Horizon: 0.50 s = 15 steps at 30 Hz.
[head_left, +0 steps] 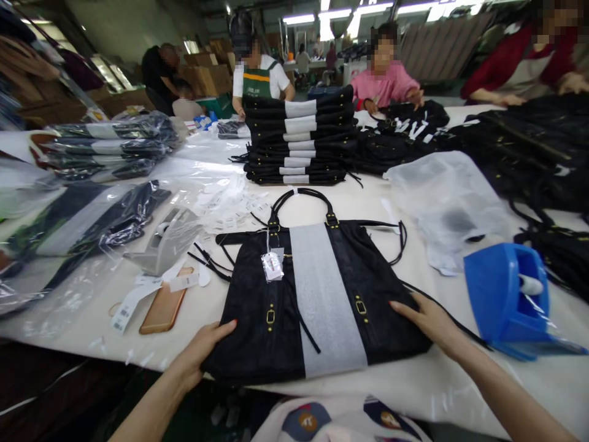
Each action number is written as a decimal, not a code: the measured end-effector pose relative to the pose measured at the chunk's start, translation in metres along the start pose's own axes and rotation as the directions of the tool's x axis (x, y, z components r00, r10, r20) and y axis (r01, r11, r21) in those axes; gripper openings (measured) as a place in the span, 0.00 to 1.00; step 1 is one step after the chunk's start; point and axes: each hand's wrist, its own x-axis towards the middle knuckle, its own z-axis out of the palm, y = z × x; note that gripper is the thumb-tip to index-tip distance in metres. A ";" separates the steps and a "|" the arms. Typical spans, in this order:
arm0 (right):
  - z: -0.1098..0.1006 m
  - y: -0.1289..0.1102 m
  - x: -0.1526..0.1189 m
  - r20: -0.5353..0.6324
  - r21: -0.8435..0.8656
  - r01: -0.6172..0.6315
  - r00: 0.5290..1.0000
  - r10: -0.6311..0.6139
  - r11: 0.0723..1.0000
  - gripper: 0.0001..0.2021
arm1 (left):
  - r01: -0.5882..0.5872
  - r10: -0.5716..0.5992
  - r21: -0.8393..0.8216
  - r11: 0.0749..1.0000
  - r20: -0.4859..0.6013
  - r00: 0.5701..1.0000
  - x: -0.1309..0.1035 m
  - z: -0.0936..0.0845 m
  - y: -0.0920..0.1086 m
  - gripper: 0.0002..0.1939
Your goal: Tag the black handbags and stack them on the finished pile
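A black handbag [253, 294] lies flat at the table's near edge, its handles pointing away from me. A pale grey paper band [322, 294] runs down its middle, and a white hang tag [273, 266] in clear wrap rests on its upper left. My left hand [207, 344] grips the lower left side, thumb on top and the other fingers hidden beneath. On the opposite side my right hand [427, 316] is closed on the bag's edge in the same way, its fingers mostly out of sight.
Several banded black bags form a stack [301, 138] beyond the handbag. To the left are a phone [166, 302], white labels [131, 307], a clear tape dispenser [168, 239] and plastic-wrapped bags [105, 147]. A blue tape dispenser [494, 294] and plastic bag [448, 196] sit right. Co-workers stand behind.
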 end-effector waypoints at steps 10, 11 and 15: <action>-0.022 -0.025 0.010 0.525 0.362 -0.381 0.837 0.151 0.851 0.18 | 0.214 -0.212 -0.197 0.957 0.032 0.977 -0.008 -0.005 0.037 0.12; -0.019 -0.026 0.011 0.561 0.390 -0.409 0.816 0.139 0.825 0.17 | 0.210 -0.209 -0.210 0.955 0.030 0.977 -0.006 -0.006 0.035 0.13; -0.011 -0.031 0.010 0.519 0.505 -0.358 0.853 0.055 0.786 0.15 | 0.203 -0.192 -0.268 0.942 0.068 0.979 -0.002 -0.006 0.024 0.13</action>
